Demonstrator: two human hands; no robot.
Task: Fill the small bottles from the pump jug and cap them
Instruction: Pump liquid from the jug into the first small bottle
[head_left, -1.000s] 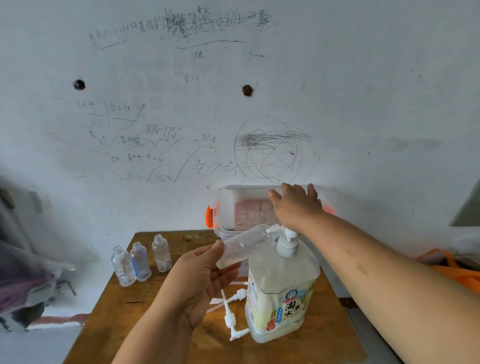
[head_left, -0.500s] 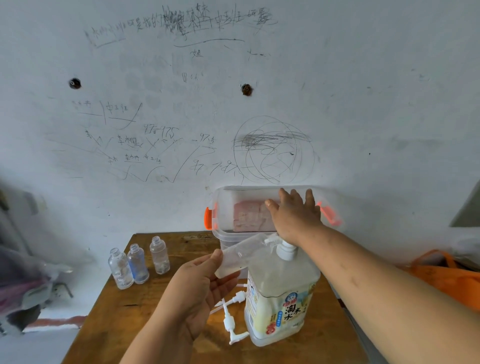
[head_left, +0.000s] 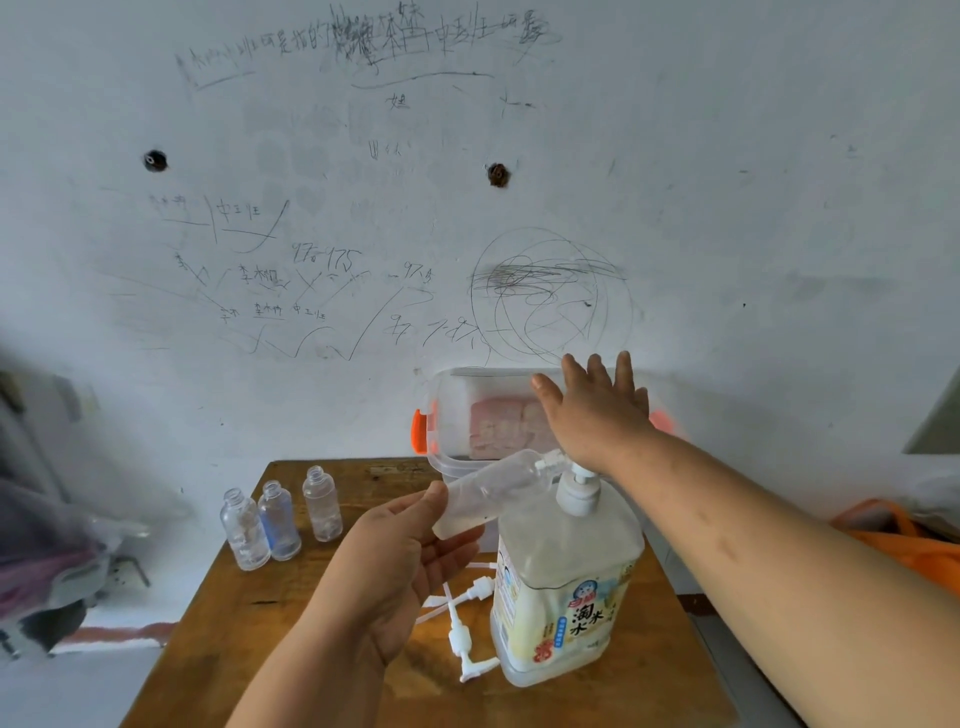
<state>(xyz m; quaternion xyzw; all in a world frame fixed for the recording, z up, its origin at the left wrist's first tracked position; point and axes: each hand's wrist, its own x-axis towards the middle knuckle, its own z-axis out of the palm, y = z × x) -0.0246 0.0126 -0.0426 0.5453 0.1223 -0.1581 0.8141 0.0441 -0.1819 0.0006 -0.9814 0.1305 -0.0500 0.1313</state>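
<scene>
Left hand (head_left: 395, 577) pinches the small bottle (head_left: 488, 488), mouth tilted against the spout of the pump jug (head_left: 566, 587); right hand (head_left: 597, 415), fingers splayed, rests atop the jug. If the bottle slips off, stuff probably squirts onto the bench (head_left: 260, 623).

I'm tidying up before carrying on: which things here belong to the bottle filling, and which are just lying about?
Belongs to the job: pump jug; small bottle the left hand holds at its nozzle; right hand over the pump head; three uncapped bottles; white pump caps beside the jug.
Lying about: clear storage box with orange latches; orange bag.
</scene>
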